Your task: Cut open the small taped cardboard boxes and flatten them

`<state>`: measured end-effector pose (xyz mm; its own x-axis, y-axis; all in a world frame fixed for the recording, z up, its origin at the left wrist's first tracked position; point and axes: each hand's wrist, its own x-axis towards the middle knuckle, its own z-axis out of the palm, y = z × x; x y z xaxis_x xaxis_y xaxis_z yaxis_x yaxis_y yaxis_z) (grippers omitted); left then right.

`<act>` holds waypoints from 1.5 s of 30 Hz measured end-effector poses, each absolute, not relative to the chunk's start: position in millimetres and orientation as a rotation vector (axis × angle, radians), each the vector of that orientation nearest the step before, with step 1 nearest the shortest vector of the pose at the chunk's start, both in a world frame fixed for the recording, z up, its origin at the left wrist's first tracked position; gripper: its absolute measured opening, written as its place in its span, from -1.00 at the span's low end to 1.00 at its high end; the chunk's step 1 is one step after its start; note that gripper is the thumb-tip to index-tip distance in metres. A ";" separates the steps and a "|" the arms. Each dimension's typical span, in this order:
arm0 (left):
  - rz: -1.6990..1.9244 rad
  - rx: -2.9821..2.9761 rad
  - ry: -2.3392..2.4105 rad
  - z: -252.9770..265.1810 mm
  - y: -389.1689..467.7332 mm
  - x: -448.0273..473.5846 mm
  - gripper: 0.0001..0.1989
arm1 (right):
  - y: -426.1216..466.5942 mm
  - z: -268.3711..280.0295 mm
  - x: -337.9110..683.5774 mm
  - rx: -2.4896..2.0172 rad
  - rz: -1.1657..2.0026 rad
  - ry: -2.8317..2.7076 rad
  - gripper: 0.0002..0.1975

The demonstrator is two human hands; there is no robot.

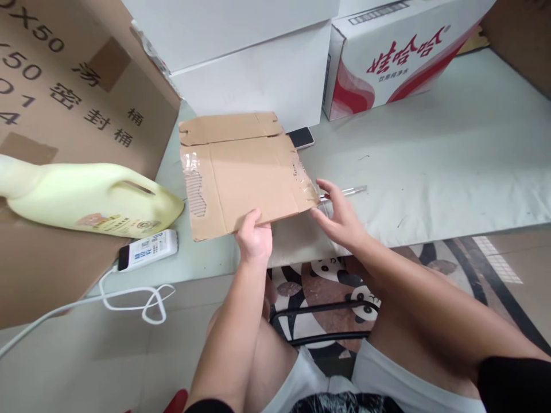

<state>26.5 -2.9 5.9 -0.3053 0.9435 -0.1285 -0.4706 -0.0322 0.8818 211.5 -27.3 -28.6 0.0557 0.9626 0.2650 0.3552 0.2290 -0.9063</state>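
My left hand [255, 238] grips the near edge of a flattened cardboard box [253, 180], thumb on top and the other fingers hidden beneath. The cardboard is tilted above the table, with creases, a folded flap at its far end and clear tape on its left and right sides. Beside its right corner is my right hand [340, 218], thumb and fingers apart, close to the edge; I cannot tell whether a fingertip touches it. Behind those fingers a thin clear utility knife or pen-like stick [355, 190] lies on the table. A phone [301, 137] is partly covered by the cardboard.
White cartons [258, 74] and a red-and-white water carton [387, 63] line the back of the table [451, 155]. At left are a large brown carton [142, 109], a yellow bottle [94, 195] and a white power bank [150, 249] with a cable [129, 295] hanging over the edge.
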 end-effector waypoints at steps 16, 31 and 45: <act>1.410 0.641 0.977 3.1 -14.3 25.5 -0.51 | -24.1 -13.5 205.6 -1.163 1.387 -0.930 -0.58; 1.245 0.666 0.736 3.0 -2.9 41.8 -0.70 | -29.1 -12.2 198.2 -0.961 1.627 -0.706 -0.48; 0.962 1.514 0.995 -30.9 -23.7 47.5 -0.67 | -31.2 -4.4 207.3 -1.015 1.514 -0.438 -0.61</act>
